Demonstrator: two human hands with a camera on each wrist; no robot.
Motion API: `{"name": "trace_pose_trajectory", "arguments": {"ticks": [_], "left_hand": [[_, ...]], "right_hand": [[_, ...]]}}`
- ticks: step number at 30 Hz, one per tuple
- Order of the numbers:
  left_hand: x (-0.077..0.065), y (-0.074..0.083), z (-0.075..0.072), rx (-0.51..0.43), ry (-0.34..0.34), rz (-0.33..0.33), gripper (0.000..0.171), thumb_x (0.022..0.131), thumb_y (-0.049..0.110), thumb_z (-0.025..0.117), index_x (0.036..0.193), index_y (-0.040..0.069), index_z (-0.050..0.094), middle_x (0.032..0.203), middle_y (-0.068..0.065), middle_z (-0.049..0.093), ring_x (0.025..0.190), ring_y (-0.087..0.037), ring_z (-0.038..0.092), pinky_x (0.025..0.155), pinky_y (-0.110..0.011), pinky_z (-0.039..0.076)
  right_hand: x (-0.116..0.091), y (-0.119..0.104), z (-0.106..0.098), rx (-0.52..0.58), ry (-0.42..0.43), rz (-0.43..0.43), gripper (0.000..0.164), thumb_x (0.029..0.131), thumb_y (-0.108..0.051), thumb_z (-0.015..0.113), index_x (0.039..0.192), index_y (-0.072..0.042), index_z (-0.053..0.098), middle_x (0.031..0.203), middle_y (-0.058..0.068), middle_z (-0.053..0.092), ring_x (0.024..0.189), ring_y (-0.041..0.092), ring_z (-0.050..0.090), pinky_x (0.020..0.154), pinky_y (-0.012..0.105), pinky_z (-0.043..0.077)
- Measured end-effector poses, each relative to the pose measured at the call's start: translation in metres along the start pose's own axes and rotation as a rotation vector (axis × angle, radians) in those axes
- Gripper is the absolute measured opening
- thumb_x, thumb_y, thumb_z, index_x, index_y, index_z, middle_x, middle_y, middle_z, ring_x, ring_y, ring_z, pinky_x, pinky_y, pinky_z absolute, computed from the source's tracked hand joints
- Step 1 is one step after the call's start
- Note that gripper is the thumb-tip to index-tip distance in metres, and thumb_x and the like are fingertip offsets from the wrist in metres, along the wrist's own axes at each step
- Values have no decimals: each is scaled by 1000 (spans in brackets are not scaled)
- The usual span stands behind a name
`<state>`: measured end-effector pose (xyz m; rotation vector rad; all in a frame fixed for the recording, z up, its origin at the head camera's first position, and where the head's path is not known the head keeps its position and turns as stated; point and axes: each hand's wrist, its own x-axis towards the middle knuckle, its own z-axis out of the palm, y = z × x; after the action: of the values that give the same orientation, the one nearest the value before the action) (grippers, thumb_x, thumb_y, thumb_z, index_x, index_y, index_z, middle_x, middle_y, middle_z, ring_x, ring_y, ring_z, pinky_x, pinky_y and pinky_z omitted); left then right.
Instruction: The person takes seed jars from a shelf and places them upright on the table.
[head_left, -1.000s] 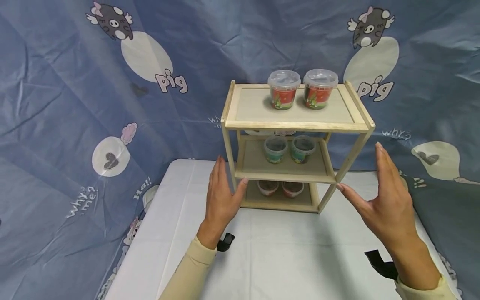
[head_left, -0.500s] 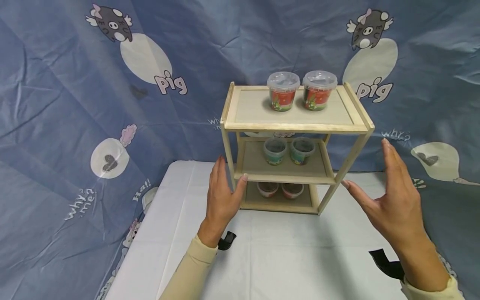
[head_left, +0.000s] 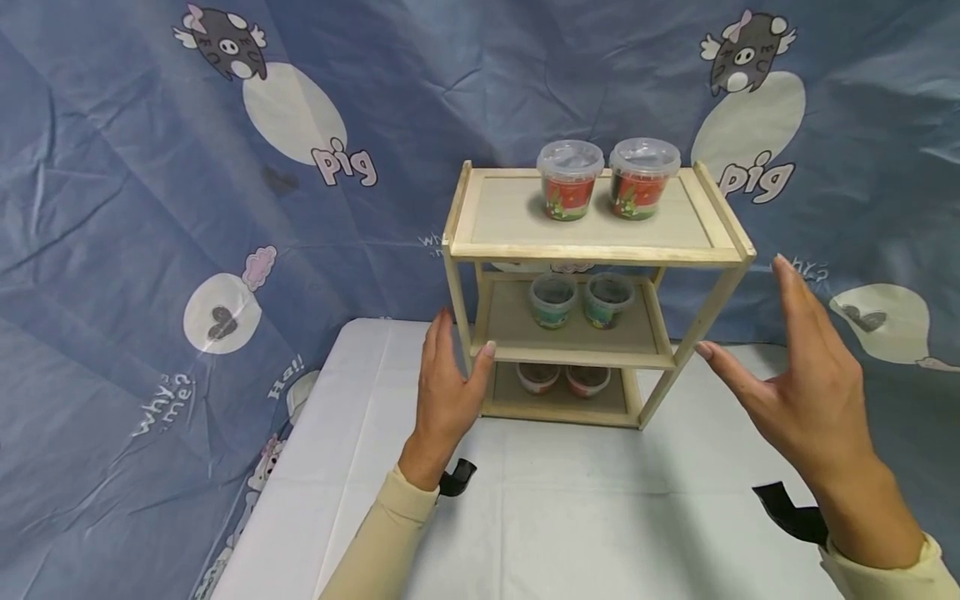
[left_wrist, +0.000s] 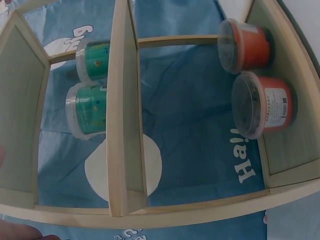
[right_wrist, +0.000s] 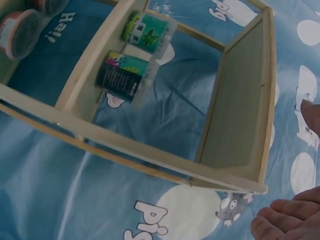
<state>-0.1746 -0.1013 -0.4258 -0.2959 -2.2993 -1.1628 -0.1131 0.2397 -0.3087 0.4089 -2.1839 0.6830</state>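
A three-tier wooden shelf (head_left: 592, 252) stands on the white table. Two lidded tubs with red labels, a left one (head_left: 567, 187) and a right one (head_left: 639, 187), sit on its top tier. On the middle tier are two green tubs (left_wrist: 92, 111), side by side. The bottom tier bears two red tubs (left_wrist: 274, 102), partly hidden by the tier above in the head view. My left hand (head_left: 447, 387) is beside the shelf's left front post, fingers straight and thumb spread. Off the right post, my right hand (head_left: 813, 379) is raised with thumb and fingers apart, holding nothing.
The white tabletop (head_left: 555, 517) extends in front of the shelf and to its left. A blue cartoon-print cloth (head_left: 390, 83) hangs behind and at both sides, close to the back of the shelf. A black strap (head_left: 791, 512) juts from my right wrist.
My right hand has moved to the right, away from the shelf's right post. The left hand has stayed nearly in place, and the shelf and tubs stand as before.
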Motion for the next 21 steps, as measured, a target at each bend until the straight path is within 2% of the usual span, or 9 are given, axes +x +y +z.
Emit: {"name": "trace_pose_trajectory", "arguments": {"ticks": [3,6,9,12,18,21], "left_hand": [[2,0,1,-11,4,21,78,96,46,55,153,6,21,156,-6,22,142,-18,22,110,-44,27],[4,-1,2,-24,12,43,76,96,44,55,153,10,20,156,-3,23,141,-16,24,109,-43,28],[6,0,2,-40,23,56,74,96,43,55,154,14,19,155,1,23,140,-15,26,109,-42,29],[7,1,3,-69,27,60,72,96,41,56,154,17,19,154,3,24,139,-14,28,108,-42,31],[9,4,3,-103,23,36,73,96,41,56,154,20,17,153,4,26,137,-14,31,107,-42,33],[10,4,1,-121,28,16,74,96,41,56,154,17,16,151,-1,30,135,-16,34,105,-44,34]], "right_hand": [[6,-3,-1,17,-14,8,95,81,-69,58,149,-7,34,150,13,37,137,34,35,110,48,26],[12,-5,-2,28,-31,22,92,82,-64,63,149,-8,34,150,14,37,137,34,35,109,49,27],[17,-6,-3,27,-50,40,86,82,-42,75,150,-10,34,149,14,38,136,34,36,107,51,30],[20,-3,-4,12,-69,63,87,79,-23,81,150,-12,33,150,13,38,136,34,37,105,52,31],[23,7,-5,-5,-61,37,87,78,-25,82,150,-14,35,149,12,39,136,34,37,108,49,29],[27,9,-5,-5,-63,39,91,74,-17,84,150,-17,34,150,8,38,135,32,38,109,47,29]]}}
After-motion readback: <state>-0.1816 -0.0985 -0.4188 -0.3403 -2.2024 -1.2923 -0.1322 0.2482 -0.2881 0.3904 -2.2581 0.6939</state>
